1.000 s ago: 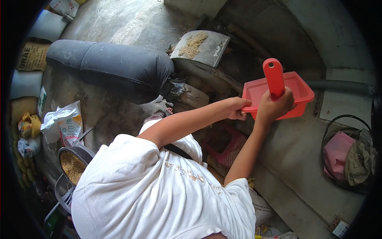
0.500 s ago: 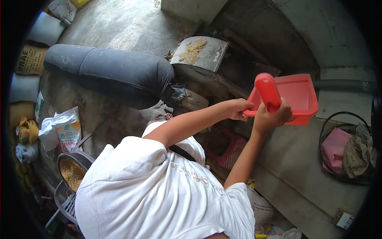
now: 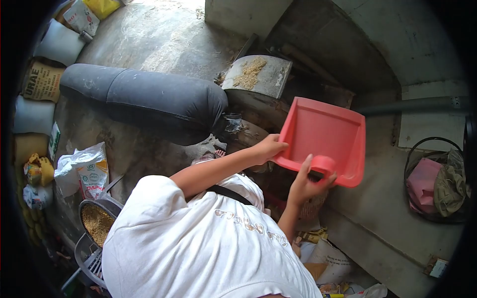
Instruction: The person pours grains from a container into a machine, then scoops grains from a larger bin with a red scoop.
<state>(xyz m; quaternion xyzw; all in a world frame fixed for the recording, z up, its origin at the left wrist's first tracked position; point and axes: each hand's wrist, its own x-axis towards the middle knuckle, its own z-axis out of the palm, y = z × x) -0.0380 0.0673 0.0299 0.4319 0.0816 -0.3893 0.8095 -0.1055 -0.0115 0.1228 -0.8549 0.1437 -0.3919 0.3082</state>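
A red plastic dustpan (image 3: 325, 131) is held up in front of me, tilted so that its broad inner face shows. My left hand (image 3: 271, 148) grips its left edge near the lower corner, thumb over the rim. My right hand (image 3: 309, 185) is wrapped round the looped handle (image 3: 325, 165) at the pan's lower side. Nothing loose can be seen in the pan.
Beyond my arms lie a long dark stuffed sack (image 3: 144, 99) and a curved metal cover (image 3: 257, 74) with grain on it. A grain-filled container (image 3: 98, 223) stands lower left; a black-rimmed basket (image 3: 427, 186) with bags is at right.
The dustpan has turned, its handle swinging down and its inner face coming into view. It and both hands have shifted left in view; both hands keep hold.
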